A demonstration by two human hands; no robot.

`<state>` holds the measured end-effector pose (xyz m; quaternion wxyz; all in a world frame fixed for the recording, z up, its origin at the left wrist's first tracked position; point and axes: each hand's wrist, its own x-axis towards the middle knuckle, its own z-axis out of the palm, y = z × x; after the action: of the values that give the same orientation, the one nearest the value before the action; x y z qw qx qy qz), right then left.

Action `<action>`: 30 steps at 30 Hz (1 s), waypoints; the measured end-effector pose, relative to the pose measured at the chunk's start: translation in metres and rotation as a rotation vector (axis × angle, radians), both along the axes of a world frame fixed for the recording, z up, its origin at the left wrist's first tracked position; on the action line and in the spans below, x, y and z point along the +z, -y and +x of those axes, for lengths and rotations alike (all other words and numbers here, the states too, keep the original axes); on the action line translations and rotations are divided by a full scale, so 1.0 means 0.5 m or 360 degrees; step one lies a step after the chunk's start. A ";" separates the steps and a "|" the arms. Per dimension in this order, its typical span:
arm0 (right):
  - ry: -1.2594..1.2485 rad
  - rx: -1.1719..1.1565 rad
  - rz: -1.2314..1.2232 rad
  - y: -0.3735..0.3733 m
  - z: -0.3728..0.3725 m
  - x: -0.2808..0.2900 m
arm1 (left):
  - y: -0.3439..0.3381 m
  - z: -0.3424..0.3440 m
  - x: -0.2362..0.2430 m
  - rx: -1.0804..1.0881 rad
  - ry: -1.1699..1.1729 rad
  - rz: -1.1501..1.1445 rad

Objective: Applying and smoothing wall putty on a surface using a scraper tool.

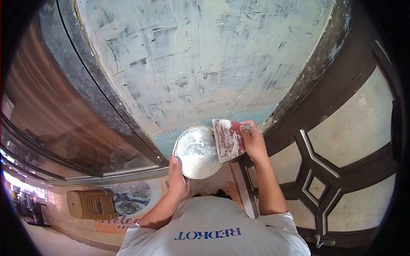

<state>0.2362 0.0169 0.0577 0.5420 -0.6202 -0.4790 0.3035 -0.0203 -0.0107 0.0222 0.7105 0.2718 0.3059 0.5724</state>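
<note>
My left hand (176, 177) grips the lower left rim of a round white bowl (197, 160), its thumb at the edge and the other fingers mostly hidden underneath. White powdery or pasty matter coats the inside of the bowl. In my right hand (253, 141) is a flat red putty scraper (228, 141), smeared with white, pinched at its right edge. The scraper stands at the bowl's right rim and overlaps it; whether they touch I cannot tell. Beyond both hands rises a wall (205, 72) with patchy pale blue-white filler and dark marks.
On the left a window (77, 115) with a brown curtain behind its glass borders the wall. A dark panelled door (341, 166) with pale panes and a latch (318, 241) stands at the right. Lower left are a stack of brown plastic stools (90, 204) and a printed poster (132, 198).
</note>
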 end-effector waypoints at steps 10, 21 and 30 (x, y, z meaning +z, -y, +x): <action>0.0535 -0.0321 0.0294 -0.008 -0.040 0.055 | 0.029 -0.002 0.005 -0.0065 -0.0129 0.0059; 0.0778 0.0029 0.0652 0.014 -0.060 0.150 | 0.016 -0.012 -0.003 -0.0091 0.0044 -0.0212; 0.1406 0.0881 0.0271 -0.010 -0.103 0.264 | -0.007 -0.008 0.024 -0.0374 0.0171 -0.0450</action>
<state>0.1847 0.0219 0.1898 0.2363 -0.4930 -0.8307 0.1050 -0.0244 -0.0073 0.0344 0.8189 0.1721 0.3110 0.4507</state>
